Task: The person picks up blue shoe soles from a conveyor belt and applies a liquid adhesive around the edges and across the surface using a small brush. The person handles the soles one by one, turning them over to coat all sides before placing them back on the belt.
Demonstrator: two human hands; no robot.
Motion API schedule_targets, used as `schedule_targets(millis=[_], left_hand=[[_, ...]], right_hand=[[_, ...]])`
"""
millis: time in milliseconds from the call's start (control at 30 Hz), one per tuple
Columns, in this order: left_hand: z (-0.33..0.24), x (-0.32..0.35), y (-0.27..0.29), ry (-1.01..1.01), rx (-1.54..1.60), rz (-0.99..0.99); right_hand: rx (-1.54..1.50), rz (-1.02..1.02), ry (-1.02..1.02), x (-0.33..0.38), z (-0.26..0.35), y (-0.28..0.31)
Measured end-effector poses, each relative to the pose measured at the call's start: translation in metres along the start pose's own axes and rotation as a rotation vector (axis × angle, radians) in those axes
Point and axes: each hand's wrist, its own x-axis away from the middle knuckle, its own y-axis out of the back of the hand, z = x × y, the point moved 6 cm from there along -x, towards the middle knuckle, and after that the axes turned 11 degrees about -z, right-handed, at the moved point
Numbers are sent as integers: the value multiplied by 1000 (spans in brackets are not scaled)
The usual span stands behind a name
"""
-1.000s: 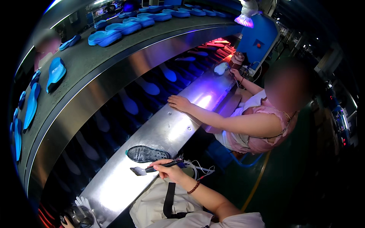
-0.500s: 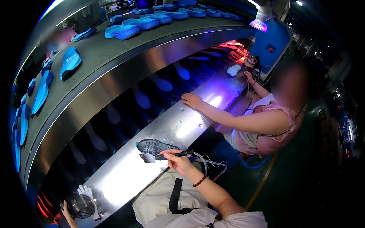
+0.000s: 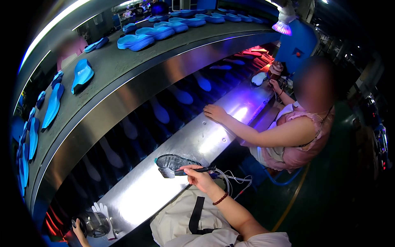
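While the right hand (image 3: 200, 180) pinches the black handle of a flat brush (image 3: 181, 172), the grip firmly closed on it, a beaded bracelet (image 3: 220, 199) circles the wrist just above the pale cloth (image 3: 177, 218) over the lap. At the lower left, the left hand (image 3: 77, 230) seems closed on the dark handle of a see-through jug (image 3: 97, 224), with a white glove (image 3: 108, 216) lying just beside it. Before the person, on the metal bench (image 3: 135, 197), lies a dark sole (image 3: 177, 160) with a teal tip. A second ago bare metal showed between bristles and sole; now the brush head overlaps the sole's near edge, which suggests brushing is starting or close to it, though I cannot tell whether the bristles touch. White tubes (image 3: 232, 178) hang off the bench edge beyond the right hand. Farther along sits a co-worker (image 3: 284, 131) in pink, one hand (image 3: 214, 113) resting flat on the bench and the other near a white shoe piece (image 3: 259, 79). Behind the bench, pale soles (image 3: 160, 111) stand in a dark recess; above that, a belt (image 3: 109, 68) carries blue soles (image 3: 135, 41), and a lamp (image 3: 284, 25) glows pinkish at the far end.
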Motion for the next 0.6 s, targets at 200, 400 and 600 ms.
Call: schedule_targets(millis=[200,400,600], left_hand=[[3,-2,-5,11,8,19],[5,-4,-8,25,18,30],[10,-7,-14,45,33,35]], right_hand=[[-16,-120,52,-11,4,13],[-25,-217,45,-10,4,22],[-26,-153,43,-11,1,24]])
